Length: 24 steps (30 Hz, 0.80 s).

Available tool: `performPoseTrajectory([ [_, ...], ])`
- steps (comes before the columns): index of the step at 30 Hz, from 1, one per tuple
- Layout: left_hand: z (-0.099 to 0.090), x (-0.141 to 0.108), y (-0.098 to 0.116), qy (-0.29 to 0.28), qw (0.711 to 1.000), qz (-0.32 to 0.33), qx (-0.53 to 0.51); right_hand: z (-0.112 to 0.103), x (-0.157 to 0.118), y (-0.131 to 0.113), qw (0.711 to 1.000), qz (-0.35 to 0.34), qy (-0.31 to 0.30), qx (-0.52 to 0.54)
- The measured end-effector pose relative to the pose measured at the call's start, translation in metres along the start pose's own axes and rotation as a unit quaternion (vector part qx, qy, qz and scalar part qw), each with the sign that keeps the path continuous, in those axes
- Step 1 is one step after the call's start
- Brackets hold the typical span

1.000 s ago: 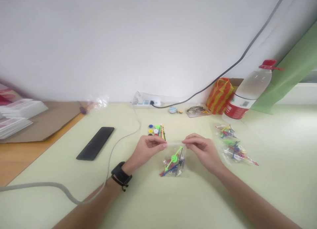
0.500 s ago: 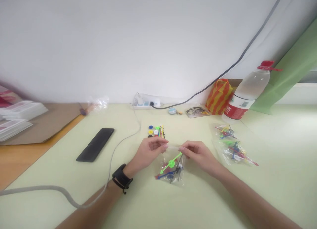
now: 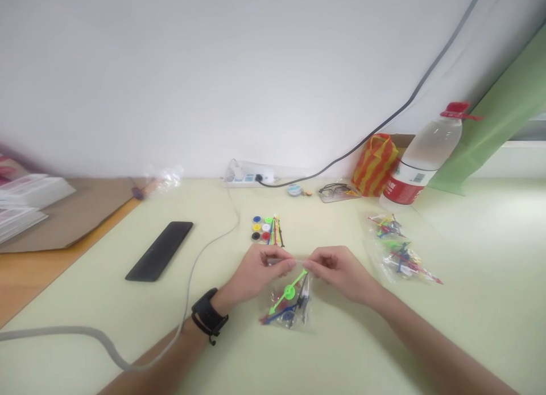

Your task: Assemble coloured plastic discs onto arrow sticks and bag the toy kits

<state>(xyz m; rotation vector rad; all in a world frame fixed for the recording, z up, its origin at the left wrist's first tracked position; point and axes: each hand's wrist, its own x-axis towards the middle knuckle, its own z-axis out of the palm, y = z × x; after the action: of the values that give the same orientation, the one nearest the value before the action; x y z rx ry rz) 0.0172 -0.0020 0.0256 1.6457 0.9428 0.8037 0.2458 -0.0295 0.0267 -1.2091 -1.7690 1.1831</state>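
Note:
A clear plastic bag [image 3: 288,307] hangs between my hands, with green, blue, black, white and red spinner parts inside. My left hand [image 3: 261,272] pinches its top edge from the left, a black band on the wrist. My right hand [image 3: 341,272] pinches the same edge from the right, fingertips close to the left ones. Just beyond the hands lie coloured discs [image 3: 256,227] in two columns, beside a row of thin coloured sticks [image 3: 276,230]. Two more filled bags, an upper one [image 3: 387,226] and a lower one [image 3: 405,260], rest to the right.
A black phone-like slab [image 3: 160,251] and a grey cable [image 3: 194,270] lie at left, the cable passing over my left forearm. Along the wall stand a power strip [image 3: 249,177], a striped bag [image 3: 375,166] and a large bottle [image 3: 420,161]. White trays [image 3: 34,191] sit far left.
Both hands have moved slightly down and closer together, bringing the bag's top edge and its contents lower. More of the discs now shows beyond my left hand.

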Motion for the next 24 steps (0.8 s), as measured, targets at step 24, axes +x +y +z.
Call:
performPoseTrajectory([
  [24,-0.008,0.002,0.001,0.043,0.999,-0.015,-0.023,-0.013,0.003,-0.007,0.995,0.004,0.052,0.080],
])
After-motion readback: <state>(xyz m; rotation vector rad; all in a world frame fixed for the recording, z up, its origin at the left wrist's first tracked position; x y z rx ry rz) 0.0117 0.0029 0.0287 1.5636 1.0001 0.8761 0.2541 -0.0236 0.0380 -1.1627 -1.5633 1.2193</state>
